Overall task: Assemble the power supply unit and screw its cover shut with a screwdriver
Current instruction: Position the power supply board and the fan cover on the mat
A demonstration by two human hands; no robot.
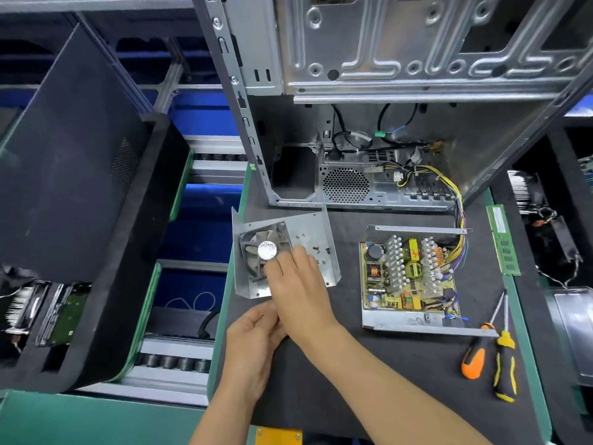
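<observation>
The metal power supply cover (316, 232) lies inside-up on the black mat, with a black fan (261, 244) fixed in it and several small screws (316, 250) loose on its floor. My right hand (296, 284) reaches over the cover, fingers extended onto the fan and the plate. My left hand (253, 335) sits at the cover's near edge, fingers curled around it, partly hidden under the right hand. To the right lies the open power supply base (414, 327) with its circuit board (407, 271) exposed. Two screwdrivers, one orange-handled (473, 359) and one yellow-and-black (505, 370), lie at the right.
An open computer case (385, 91) stands behind, yellow cables (455, 200) running from it to the power supply. A green RAM stick (502, 240) lies at the right. A black foam tray (80, 187) with parts stands left, over a roller conveyor (173, 361).
</observation>
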